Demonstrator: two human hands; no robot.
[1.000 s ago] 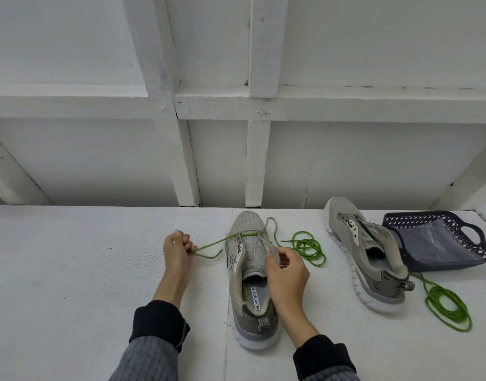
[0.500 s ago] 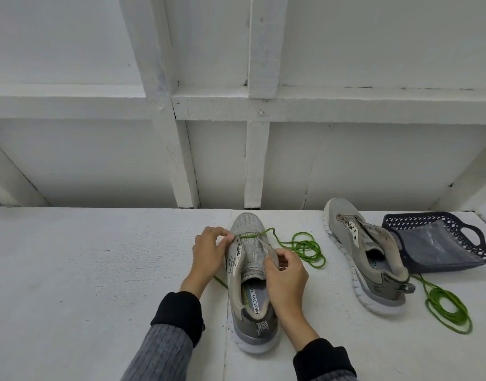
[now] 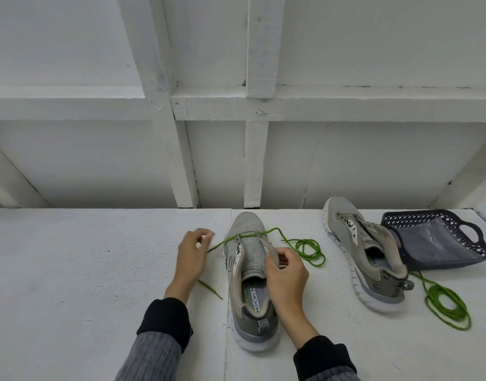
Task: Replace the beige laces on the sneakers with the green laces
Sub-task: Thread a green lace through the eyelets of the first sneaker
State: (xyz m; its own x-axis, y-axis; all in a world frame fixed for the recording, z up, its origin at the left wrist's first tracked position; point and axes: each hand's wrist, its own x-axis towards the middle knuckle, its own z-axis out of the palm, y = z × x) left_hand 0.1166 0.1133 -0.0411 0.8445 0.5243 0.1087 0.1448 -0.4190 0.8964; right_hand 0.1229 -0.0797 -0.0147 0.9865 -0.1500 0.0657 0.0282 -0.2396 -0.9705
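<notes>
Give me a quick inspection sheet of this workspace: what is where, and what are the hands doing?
Surface: white table, rough finish.
Job's things: near sneaker with green lace through its front eyelets only, the rest coiled to its right; second sneaker unlaced; second green lace coiled beside it.
Clutter: dark basket, tipped on its side, behind the second sneaker.
Hands: left hand at the lace's left end, blurred; right hand grips the near sneaker's right eyelet flap.
Cables: nothing seen.
Surroundings: white-painted wooden wall frame.
</notes>
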